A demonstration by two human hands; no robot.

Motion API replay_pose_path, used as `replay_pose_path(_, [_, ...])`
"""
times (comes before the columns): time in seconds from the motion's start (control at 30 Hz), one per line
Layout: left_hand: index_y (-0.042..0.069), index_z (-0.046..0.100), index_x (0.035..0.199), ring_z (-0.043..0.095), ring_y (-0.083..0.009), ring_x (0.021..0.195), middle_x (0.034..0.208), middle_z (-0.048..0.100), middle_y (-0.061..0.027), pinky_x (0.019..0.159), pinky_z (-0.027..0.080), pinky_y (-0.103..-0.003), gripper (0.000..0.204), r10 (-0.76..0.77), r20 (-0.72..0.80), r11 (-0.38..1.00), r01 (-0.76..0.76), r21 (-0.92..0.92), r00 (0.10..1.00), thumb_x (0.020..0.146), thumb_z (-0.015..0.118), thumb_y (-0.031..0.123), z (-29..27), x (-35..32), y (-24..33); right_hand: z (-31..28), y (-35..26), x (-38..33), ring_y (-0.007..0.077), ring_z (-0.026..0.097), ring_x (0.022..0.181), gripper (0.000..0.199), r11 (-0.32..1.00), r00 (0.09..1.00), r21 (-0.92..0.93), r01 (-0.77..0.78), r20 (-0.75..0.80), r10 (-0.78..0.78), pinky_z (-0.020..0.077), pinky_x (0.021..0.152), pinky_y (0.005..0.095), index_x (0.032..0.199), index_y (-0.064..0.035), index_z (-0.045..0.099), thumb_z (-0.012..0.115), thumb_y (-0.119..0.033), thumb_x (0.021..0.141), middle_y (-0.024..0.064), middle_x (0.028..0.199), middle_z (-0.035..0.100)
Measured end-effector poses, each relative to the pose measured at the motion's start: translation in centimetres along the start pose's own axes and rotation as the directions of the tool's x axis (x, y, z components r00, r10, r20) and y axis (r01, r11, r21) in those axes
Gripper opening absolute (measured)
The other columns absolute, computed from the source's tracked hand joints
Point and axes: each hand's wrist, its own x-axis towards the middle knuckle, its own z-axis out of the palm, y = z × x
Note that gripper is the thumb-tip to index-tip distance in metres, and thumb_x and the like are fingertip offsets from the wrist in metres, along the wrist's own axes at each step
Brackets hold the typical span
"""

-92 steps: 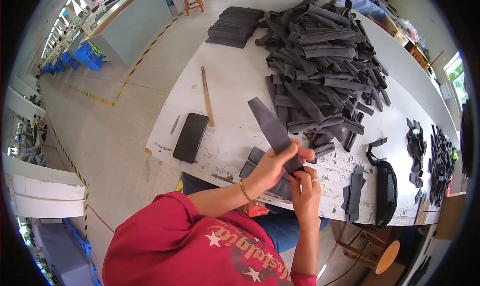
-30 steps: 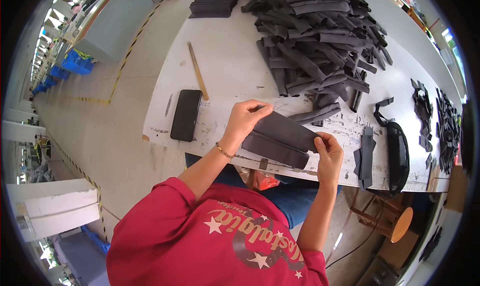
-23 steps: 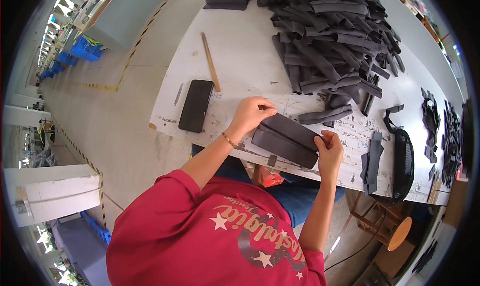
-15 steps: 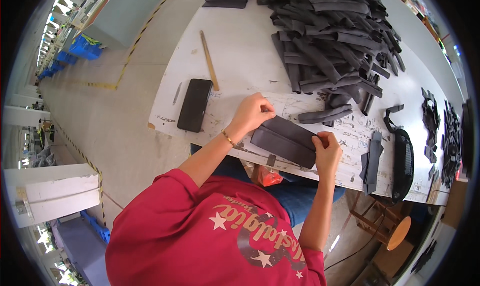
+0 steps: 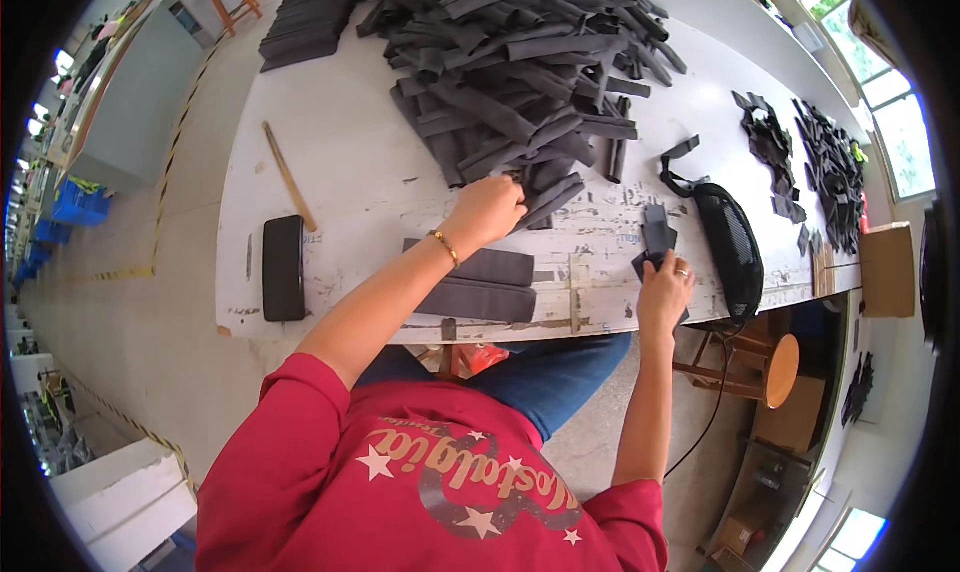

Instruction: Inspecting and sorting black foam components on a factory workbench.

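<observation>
A dark grey fabric piece with a lengthwise fold (image 5: 478, 300) lies flat at the table's front edge, below my left forearm. My left hand (image 5: 487, 212) is beyond it, with curled fingers closed at the end of a folded dark strip (image 5: 553, 200) by the near side of the pile; its fingertips are partly hidden. To the right, my right hand (image 5: 667, 297) pinches at a small stack of flat dark fabric strips (image 5: 656, 230), covering the lower part of them.
A big heap of folded dark strips (image 5: 520, 82) covers the table's far middle, beside a neat stack (image 5: 312, 17). A black phone (image 5: 283, 269) and a wooden stick (image 5: 290, 177) lie left. On the right are a black mesh pouch (image 5: 730, 252) and loose scraps (image 5: 768, 152); a wooden stool (image 5: 778, 370) stands below.
Both hands have let go of the folded fabric piece, now flat on the table. My left hand has moved up to the pile, my right hand rightward to the small strips. The view has shifted.
</observation>
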Motion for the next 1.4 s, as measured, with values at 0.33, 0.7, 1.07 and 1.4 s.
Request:
replay_pose_path(0.33, [-0.003, 0.053, 0.113, 0.07, -0.0203, 0.078, 0.082, 0.068, -0.0109, 0.063, 0.054, -0.03, 0.034, -0.085, 0.264, 0.484, 0.272, -0.832, 0.961, 0.087, 0.068, 0.011, -3.8, -2.2, 1.3, 1.3, 1.9, 1.3, 0.0307, 0.055, 0.094, 0.012, 0.928, 0.924, -0.015, 0.373, 0.095, -0.37, 0.0467, 0.081, 0.0388, 0.091, -0.0008, 0.059, 0.061, -0.009, 0.083, 0.012, 0.095, 0.058])
replay_pose_path(0.7, [-0.001, 0.057, 0.111, 0.068, -0.0234, 0.091, 0.096, 0.066, -0.009, 0.078, 0.058, -0.037, 0.028, -0.382, 0.23, -0.295, 0.118, -0.948, 0.895, 0.088, 0.068, 0.01, -4.8, -5.8, -0.6, -7.2, -6.2, 0.3, 0.0331, 0.043, 0.075, 0.031, 0.668, 0.964, 0.702, 0.248, -0.112, -0.241, 0.0393, 0.07, 0.0396, 0.087, -0.0009, 0.039, 0.069, -0.001, 0.08, 0.0156, 0.085, 0.042])
replay_pose_path(1.07, [-0.009, 0.056, 0.104, 0.067, -0.0338, 0.094, 0.103, 0.065, -0.0217, 0.084, 0.058, -0.045, 0.029, -0.431, 0.239, -0.392, 0.058, -0.918, 0.87, 0.098, 0.055, 0.02, -5.3, -6.0, 0.0, -10.6, -13.0, -4.4, 0.0205, 0.055, 0.096, 0.044, 0.051, 0.866, 0.92, -0.389, 0.385, -0.319, 0.0454, 0.083, 0.0317, 0.125, 0.0004, 0.052, 0.07, -0.011, 0.086, 0.0107, 0.109, 0.058])
replay_pose_path(1.4, [-0.006, 0.056, 0.109, 0.061, -0.0312, 0.109, 0.116, 0.064, -0.0181, 0.092, 0.053, -0.043, 0.026, -0.328, 0.216, -0.465, 0.042, -0.885, 0.92, 0.1, 0.051, 0.018, -4.4, -6.1, 1.6, -10.0, -18.0, -3.7, 0.0078, 0.043, 0.063, 0.035, -0.358, 0.798, 0.717, -0.598, 0.576, -0.181, 0.0347, 0.06, 0.0227, 0.114, 0.0063, 0.057, 0.067, -0.012, 0.086, -0.0032, 0.072, 0.047])
